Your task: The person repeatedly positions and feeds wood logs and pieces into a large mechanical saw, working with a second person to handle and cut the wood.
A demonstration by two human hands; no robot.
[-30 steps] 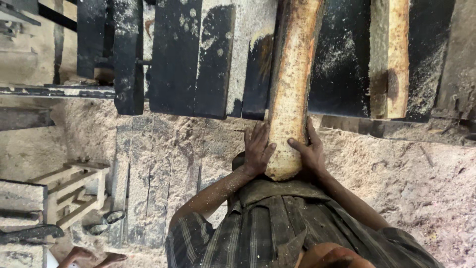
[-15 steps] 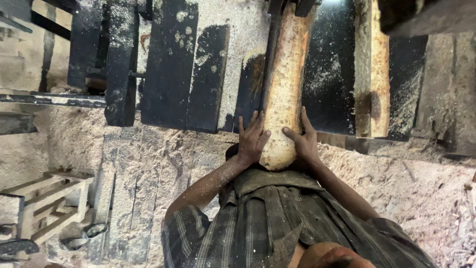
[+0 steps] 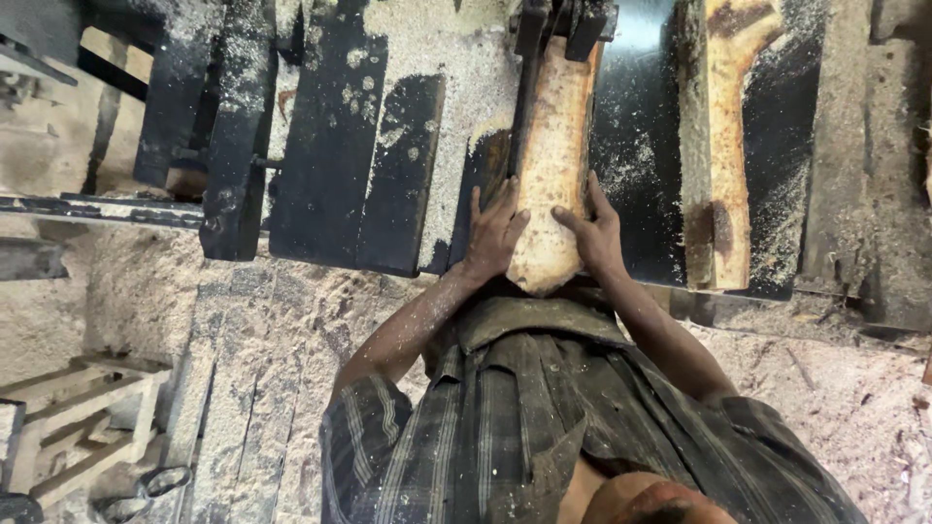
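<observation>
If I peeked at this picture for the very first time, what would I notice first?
Probably the pale log in the middle, lying on a dark machine table dusted with sawdust. The left hand and right hand press on either side of its near end, while its far end sits under a dark metal part at the top. Another rough slab of wood lies just to the right.

No packages, labels, signs or screens are to be seen in the head view.
</observation>
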